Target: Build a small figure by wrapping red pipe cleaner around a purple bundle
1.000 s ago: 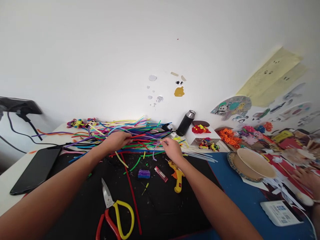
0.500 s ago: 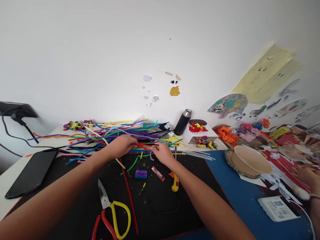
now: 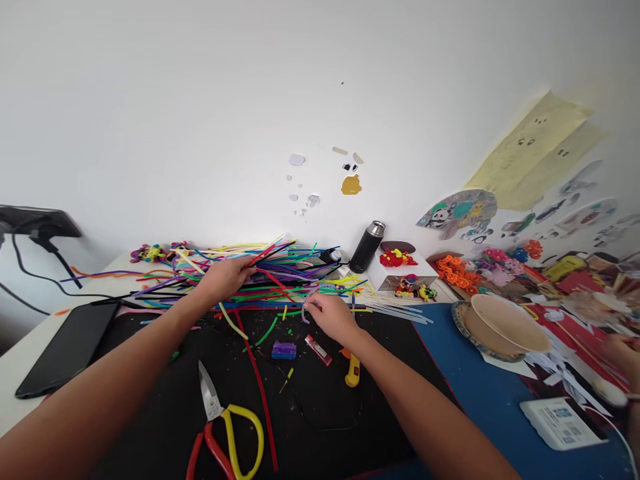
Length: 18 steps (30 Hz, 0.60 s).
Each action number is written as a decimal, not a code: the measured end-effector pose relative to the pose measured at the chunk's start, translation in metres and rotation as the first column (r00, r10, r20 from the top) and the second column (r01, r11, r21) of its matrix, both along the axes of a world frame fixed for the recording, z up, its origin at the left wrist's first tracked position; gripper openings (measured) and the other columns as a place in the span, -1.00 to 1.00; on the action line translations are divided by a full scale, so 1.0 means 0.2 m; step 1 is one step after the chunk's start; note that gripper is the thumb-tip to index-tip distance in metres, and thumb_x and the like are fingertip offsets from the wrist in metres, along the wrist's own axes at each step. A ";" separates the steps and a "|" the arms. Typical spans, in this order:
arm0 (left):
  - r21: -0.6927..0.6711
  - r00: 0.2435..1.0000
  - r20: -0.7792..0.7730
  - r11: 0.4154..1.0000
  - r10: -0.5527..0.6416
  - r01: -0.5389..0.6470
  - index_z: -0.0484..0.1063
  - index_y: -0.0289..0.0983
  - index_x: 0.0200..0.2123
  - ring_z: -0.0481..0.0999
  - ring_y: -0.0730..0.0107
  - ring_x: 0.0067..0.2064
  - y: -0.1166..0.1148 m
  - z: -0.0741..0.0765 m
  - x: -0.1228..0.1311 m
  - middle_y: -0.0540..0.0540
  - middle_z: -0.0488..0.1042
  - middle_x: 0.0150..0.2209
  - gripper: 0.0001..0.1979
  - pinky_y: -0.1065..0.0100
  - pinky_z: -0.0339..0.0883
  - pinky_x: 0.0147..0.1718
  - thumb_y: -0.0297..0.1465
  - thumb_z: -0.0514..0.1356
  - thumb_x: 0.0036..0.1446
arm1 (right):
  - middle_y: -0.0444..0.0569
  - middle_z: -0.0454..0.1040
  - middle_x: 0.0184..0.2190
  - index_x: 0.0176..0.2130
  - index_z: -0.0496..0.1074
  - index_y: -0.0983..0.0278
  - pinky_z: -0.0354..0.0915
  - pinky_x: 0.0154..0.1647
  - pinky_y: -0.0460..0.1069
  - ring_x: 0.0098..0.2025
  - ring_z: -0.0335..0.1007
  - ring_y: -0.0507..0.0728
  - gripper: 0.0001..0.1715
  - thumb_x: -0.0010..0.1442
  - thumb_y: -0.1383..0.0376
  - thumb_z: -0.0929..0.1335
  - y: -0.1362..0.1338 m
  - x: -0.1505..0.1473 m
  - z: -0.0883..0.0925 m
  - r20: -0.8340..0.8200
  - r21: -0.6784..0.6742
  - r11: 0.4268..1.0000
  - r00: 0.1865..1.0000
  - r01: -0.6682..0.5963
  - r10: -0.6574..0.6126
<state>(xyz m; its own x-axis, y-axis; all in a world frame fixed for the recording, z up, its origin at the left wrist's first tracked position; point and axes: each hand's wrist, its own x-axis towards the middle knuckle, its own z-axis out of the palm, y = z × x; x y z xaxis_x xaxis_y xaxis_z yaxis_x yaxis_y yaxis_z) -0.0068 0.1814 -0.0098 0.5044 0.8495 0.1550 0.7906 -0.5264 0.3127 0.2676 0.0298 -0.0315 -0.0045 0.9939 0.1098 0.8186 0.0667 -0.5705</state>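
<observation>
At the back of the black mat (image 3: 320, 407) lies a heap of many-coloured pipe cleaners (image 3: 300, 273). Over its left part is my left hand (image 3: 227, 275), its fingers closed on a few pipe cleaners, a red one (image 3: 263, 256) and a black one among them. My right hand (image 3: 327, 312) is at the heap's front edge with thumb and fingers pinched together. A short curved lilac piece (image 3: 305, 313) shows beside its fingertips; whether they grip it I cannot tell. One long red pipe cleaner (image 3: 263, 393) lies down the mat.
Scissors (image 3: 215, 413), a purple block (image 3: 284, 350), a lighter (image 3: 319, 350) and a yellow cutter (image 3: 353, 371) lie on the mat. A phone (image 3: 67, 347) is left, a black flask (image 3: 367, 247) behind. To the right are a bowl (image 3: 505, 327) and another person's hand (image 3: 623, 353).
My left hand has moved left and up, lifting the red and black pipe cleaners away from my right hand. The right hand stays nearly in place, its fingers now off the red strands.
</observation>
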 end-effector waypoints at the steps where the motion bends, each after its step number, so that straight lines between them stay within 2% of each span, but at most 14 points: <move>1: 0.000 1.000 -0.002 1.000 0.006 -0.006 0.55 -0.16 -0.17 0.59 0.03 -0.31 0.00 -0.01 0.00 -0.15 0.62 -0.37 -0.61 0.26 0.20 -0.36 -0.12 -0.02 0.35 | -0.09 0.58 -0.44 -0.23 0.63 0.21 0.02 -0.38 -0.04 -0.41 0.39 0.12 -0.80 0.39 0.24 0.39 -0.01 0.04 0.00 0.000 0.005 1.000 1.000 0.030 -0.030; 6: 0.008 1.000 -0.001 1.000 0.017 -0.017 0.53 -0.19 -0.10 0.60 -0.03 -0.29 0.01 -0.02 0.02 -0.19 0.64 -0.32 -0.61 0.24 0.18 -0.37 -0.15 -0.03 0.35 | -0.13 0.45 -0.54 -0.25 0.61 0.23 -0.01 -0.41 -0.03 -0.47 0.30 0.12 -0.73 0.38 0.18 0.35 -0.04 0.22 0.00 -0.018 0.030 0.989 0.989 0.148 -0.147; 9: 0.008 1.000 0.003 1.000 -0.020 0.020 0.52 -0.19 -0.19 0.59 0.01 -0.30 -0.01 -0.02 0.06 -0.18 0.63 -0.34 -0.64 0.24 0.19 -0.36 -0.15 -0.01 0.35 | -0.15 0.40 -0.57 -0.27 0.61 0.24 -0.02 -0.43 -0.03 -0.49 0.27 0.11 -0.71 0.37 0.16 0.36 -0.05 0.26 -0.02 -0.044 0.021 0.986 0.985 0.166 -0.165; 13: 0.002 0.995 0.008 0.995 -0.098 0.098 0.48 -0.16 -0.30 0.57 0.07 -0.32 -0.06 0.00 0.12 -0.13 0.61 -0.37 -0.67 0.26 0.17 -0.38 -0.14 0.02 0.34 | -0.16 0.44 -0.56 -0.24 0.62 0.23 0.02 -0.45 -0.04 -0.50 0.30 0.10 -0.74 0.37 0.17 0.37 -0.05 0.19 -0.04 -0.087 -0.014 0.994 0.990 0.110 -0.111; 18: -0.016 0.989 0.028 0.989 -0.145 0.146 0.46 -0.15 -0.32 0.56 0.14 -0.35 -0.11 0.03 0.14 -0.08 0.59 -0.40 -0.69 0.28 0.17 -0.38 -0.16 0.02 0.36 | -0.14 0.56 -0.44 -0.23 0.62 0.20 0.10 -0.38 -0.05 -0.43 0.39 0.09 -0.79 0.38 0.19 0.40 -0.01 0.05 -0.03 -0.124 -0.012 1.000 0.992 0.003 -0.004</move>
<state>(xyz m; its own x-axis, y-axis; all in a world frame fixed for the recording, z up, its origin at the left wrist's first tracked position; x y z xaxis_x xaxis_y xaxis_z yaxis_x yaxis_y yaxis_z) 0.0220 0.1602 -0.0047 0.6187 0.7701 0.1554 0.6974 -0.6294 0.3428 0.2777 0.0284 -0.0382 0.0119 0.9952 0.0975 0.7415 0.0567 -0.6685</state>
